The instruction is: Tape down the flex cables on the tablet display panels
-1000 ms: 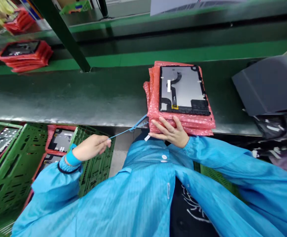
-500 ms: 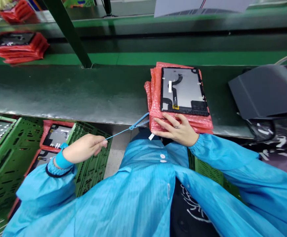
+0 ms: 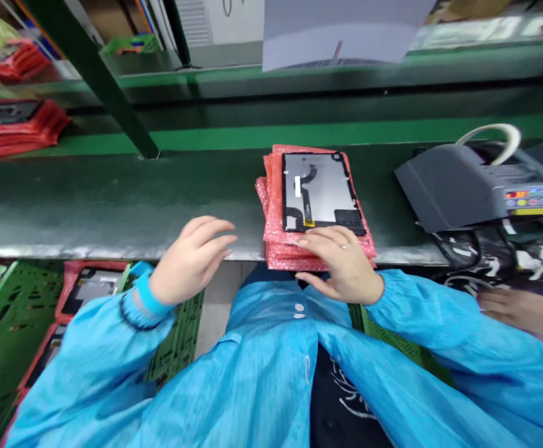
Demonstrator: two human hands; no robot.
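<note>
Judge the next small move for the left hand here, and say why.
Probably bring the left hand across to the left edge of the stack of pink bubble-wrapped panels. It hovers open over the bench edge, holding nothing, while the right hand already grips the stack's near edge alone. A second grip would likely steady the stack.

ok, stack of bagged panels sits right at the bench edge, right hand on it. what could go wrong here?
1. The stack of pink bubble-wrapped panels overhangs the near edge of the bench; the right hand gripping its near edge might tip it off.
2. The top display panel lies bare, flex cable up; it could slide or get scratched.
3. The left hand hovers open beside the stack and could knock it.
</note>
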